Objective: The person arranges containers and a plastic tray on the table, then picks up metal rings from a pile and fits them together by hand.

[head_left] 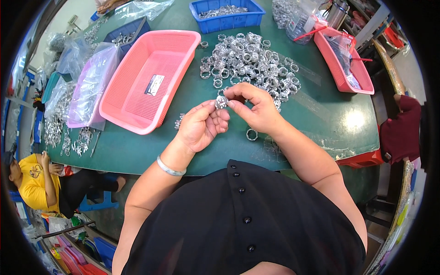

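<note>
Obs.: R hand [258,109] is pinching silver-coloured ring [221,102] btw thumb & index; L hand [201,127] is pinching its opp. side, other fingers curling loosely. Ring is hanging over bench [325,123], btw its front edge & ring pile [250,59]. Handling, prob.: light, stiff, a bit slippery; best gripping by outer band. Pink basket [195,41], twd bench's L edge, is carrying white/dark label [154,85]; print too small to read.

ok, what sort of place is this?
Likely a small-parts workshop: heaped silver-coloured rings on a green table, a blue bin of metal pieces and a pink basket.
</note>
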Demonstrator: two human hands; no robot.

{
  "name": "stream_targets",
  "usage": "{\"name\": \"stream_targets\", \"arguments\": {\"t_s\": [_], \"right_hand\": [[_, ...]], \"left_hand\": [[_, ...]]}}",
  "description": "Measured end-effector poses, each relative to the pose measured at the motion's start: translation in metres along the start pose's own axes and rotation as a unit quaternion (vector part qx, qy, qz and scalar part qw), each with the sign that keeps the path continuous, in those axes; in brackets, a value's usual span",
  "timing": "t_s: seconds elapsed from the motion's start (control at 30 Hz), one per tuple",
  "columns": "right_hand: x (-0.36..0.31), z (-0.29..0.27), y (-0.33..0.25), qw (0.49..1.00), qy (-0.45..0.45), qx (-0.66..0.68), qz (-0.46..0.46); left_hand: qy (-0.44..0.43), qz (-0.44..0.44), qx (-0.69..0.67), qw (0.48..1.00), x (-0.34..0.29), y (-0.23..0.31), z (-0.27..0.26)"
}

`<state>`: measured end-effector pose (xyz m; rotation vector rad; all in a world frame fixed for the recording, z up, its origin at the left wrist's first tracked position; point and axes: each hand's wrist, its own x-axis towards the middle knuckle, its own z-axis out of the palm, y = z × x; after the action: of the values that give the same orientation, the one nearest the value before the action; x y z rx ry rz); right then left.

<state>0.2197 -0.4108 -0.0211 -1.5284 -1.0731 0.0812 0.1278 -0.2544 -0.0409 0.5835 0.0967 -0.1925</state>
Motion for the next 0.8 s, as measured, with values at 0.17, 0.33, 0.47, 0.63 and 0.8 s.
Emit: {"name": "stream_targets", "arguments": {"t_s": [0.17,0.33,0.47,0.63,0.8], "right_hand": [[0.000,0.001,-0.001,1.000,-0.001,-0.016,0.004],[0.003,-0.004,0.003,0.999,-0.002,-0.033,-0.006],[0.008,-0.019,0.012,0.977,0.035,-0.208,-0.031],[0.007,-0.015,0.014,0.905,-0.030,-0.422,-0.045],[0.012,-0.003,0.018,0.859,-0.064,-0.506,-0.035]], "left_hand": [[0.021,-0.037,0.017,0.999,-0.003,0.002,0.002],[0.046,-0.027,0.054,0.997,-0.004,0.004,0.002],[0.064,0.010,0.029,0.997,-0.003,0.008,0.005],[0.040,0.035,-0.005,0.999,-0.005,0.011,-0.004],[0.054,0.028,0.023,0.998,-0.006,0.010,-0.009]]}}
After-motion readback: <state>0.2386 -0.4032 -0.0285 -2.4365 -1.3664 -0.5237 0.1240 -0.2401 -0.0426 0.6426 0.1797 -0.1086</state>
